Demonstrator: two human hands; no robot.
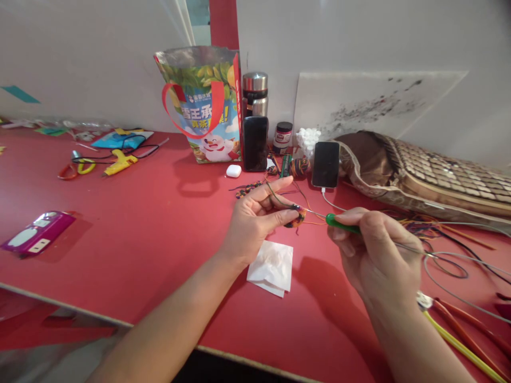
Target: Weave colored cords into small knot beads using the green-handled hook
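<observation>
My left hand (257, 215) is closed, thumb and fingers pinching a small multicoloured braided cord piece (300, 217) in dark, orange and purple tones. A dark green strand loops over its fingers. My right hand (377, 244) grips a green-handled crochet hook (343, 223), its thin metal shaft pointing left. The shaft reaches the right side of the cord piece; its tip is too small to make out. Both hands are held above the table, over and beside a folded white tissue (272, 268). Behind my left hand lies another braided strand (247, 190).
At the back stand a printed bag (211, 143), a steel flask (255, 85), two phones (255, 143) and a jar (282, 138). Loose cords (423, 226) and a quilted bag (447, 170) lie right. A glue gun (120, 162) and purple power strip (40, 231) are left.
</observation>
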